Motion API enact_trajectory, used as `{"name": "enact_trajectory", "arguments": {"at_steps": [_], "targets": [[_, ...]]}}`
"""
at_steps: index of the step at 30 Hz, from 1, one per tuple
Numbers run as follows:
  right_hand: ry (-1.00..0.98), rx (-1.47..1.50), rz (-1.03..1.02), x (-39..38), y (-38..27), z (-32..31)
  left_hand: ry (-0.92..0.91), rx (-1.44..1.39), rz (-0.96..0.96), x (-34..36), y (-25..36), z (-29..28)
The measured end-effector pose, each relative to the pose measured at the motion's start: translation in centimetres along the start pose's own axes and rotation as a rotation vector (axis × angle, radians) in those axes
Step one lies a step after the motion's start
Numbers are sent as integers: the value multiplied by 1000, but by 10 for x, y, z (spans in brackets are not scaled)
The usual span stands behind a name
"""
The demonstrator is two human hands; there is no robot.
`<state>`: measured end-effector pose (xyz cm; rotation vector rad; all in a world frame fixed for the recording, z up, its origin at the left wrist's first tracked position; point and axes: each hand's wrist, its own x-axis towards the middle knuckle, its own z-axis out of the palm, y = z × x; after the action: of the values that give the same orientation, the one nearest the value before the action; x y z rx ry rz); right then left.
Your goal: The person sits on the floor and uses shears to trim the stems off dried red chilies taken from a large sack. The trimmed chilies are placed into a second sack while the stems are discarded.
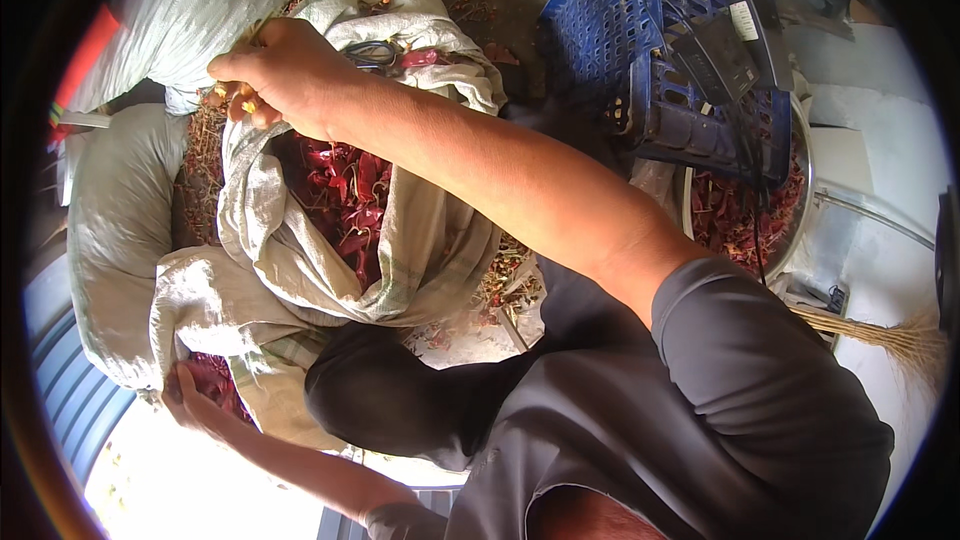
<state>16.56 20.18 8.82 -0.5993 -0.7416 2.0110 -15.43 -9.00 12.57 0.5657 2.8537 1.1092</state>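
Observation:
My right hand (pixel 285 80) is raised over the far left rim of an open white woven sack (pixel 425 220). Its fingers are curled, with small yellowish bits showing between them; what exactly they hold is too small to name. Dried red chilies (pixel 345 195) fill the sack below my forearm. At the lower left, my left hand (pixel 200 408) grips the edge of a second woven sack (pixel 205 305). More red chilies (pixel 222 380) show in that sack's mouth, beside my fingers. My left fingertips are partly hidden by the cloth.
Full white sacks (pixel 115 230) stand along the left. A blue plastic crate (pixel 600 15) with black devices (pixel 715 60) on it rests over a metal basin (pixel 805 165) of chili pieces. A straw broom (pixel 870 330) lies at right. Chili scraps (pixel 510 280) litter the floor.

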Motion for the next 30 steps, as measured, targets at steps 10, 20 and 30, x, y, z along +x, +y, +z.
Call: {"name": "enact_trajectory", "arguments": {"at_steps": [10,20,30], "targets": [[40,-2,24,7,-6,-8,-617,400,684,-81,67,185],[48,-183,49,3,-9,-9,-895,414,764,-113,33,296],[-115,-1250,-85,-3,45,-22,-869,-508,43,-139,70,158]]}}
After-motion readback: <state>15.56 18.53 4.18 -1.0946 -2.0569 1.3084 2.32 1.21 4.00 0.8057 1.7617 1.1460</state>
